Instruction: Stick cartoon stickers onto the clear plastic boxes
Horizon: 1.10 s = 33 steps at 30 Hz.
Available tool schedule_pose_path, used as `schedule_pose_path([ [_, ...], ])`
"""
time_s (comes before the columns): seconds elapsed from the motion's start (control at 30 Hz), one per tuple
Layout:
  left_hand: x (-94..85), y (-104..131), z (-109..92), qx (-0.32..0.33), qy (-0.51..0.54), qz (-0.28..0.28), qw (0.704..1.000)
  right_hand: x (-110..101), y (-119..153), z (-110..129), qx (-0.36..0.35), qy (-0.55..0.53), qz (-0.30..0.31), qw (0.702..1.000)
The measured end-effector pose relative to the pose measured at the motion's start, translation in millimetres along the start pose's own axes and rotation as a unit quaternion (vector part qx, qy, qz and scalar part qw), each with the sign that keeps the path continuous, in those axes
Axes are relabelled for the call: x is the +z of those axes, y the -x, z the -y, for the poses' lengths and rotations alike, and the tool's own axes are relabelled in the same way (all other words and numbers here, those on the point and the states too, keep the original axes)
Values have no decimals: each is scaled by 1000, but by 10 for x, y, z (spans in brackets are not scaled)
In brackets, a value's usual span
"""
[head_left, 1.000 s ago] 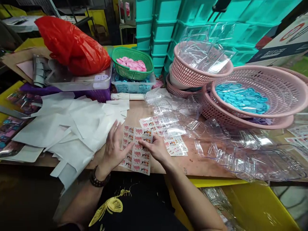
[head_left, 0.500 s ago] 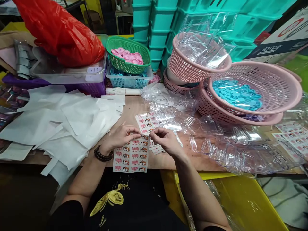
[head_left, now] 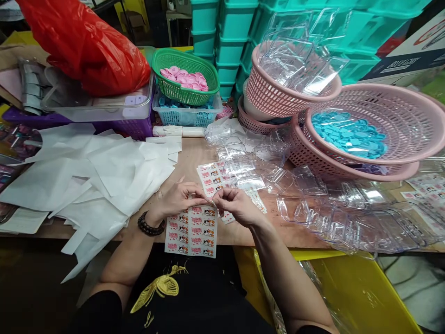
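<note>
A sheet of stickers, printed with pink lettering and cartoon cats, hangs partly over the table's front edge. At its top, my left hand is closed, thumb and fingers pinching the sheet. My right hand pinches at the sheet's upper right corner, fingertips touching those of the left; the exact bit between them is too small to make out. Just behind my hands lie more sticker sheets, partly covered by clear plastic cases.
White backing papers are heaped at the left. More clear cases spread along the right. Pink baskets hold blue pieces and clear parts. A green basket of pink pieces, a red bag and teal crates stand behind.
My right hand has moved slightly left and down, its fingertips now meeting my left hand's. The sheet has shifted a little lower over the table edge.
</note>
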<state>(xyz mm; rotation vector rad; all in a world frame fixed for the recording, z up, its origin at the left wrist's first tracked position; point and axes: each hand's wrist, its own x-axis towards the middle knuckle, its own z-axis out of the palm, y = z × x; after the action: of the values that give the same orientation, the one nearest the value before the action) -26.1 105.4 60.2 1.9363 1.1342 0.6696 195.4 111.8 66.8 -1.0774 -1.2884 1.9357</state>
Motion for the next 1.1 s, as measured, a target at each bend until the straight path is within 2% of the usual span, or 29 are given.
schedule_pose_path([
  [0.1, 18, -4, -4, 36, -6, -20, 999, 13, -41, -64, 19, -18, 35, 999],
  [0.17, 25, -11, -3, 45, 3, -29, 999, 27, -55, -100, 10, 1, 29, 1000],
  [0.23, 29, -21, 4, 29, 32, -34, 999, 47, -47, -125, -33, 44, -26, 998],
  [0.3, 29, -30, 17, -8, 62, -39, 997, 76, -19, -145, -115, 126, -100, 980],
  [0.37, 27, -35, 38, -43, 79, -44, 995, 109, 16, -173, -213, 233, -146, 938],
  [0.47, 23, -41, 80, -83, 108, -24, 990, 151, 46, -260, -330, 382, -188, 843],
  [0.6, 25, -75, 139, -149, 187, 12, 971, 149, 33, -468, -415, 537, -233, 696],
  [0.63, 26, -88, 149, -162, 201, 16, 966, 139, 23, -523, -428, 564, -227, 669],
  [0.7, 29, -114, 165, -177, 210, 25, 961, 116, -2, -616, -438, 595, -198, 644],
  [0.83, 15, -161, 199, -200, 164, 45, 965, 120, -22, -700, -438, 615, -135, 641],
  [0.93, -81, -246, 272, -199, 74, 32, 977, 145, 74, -676, -502, 585, -106, 628],
  [0.97, -135, -294, 305, -183, 22, 15, 983, 132, 130, -651, -518, 557, -111, 640],
  [1.0, -194, -351, 339, -163, -33, -2, 986, 99, 192, -618, -519, 522, -130, 665],
  [1.1, -299, -529, 386, -115, -149, -49, 981, -144, 356, -491, -444, 389, -272, 760],
])
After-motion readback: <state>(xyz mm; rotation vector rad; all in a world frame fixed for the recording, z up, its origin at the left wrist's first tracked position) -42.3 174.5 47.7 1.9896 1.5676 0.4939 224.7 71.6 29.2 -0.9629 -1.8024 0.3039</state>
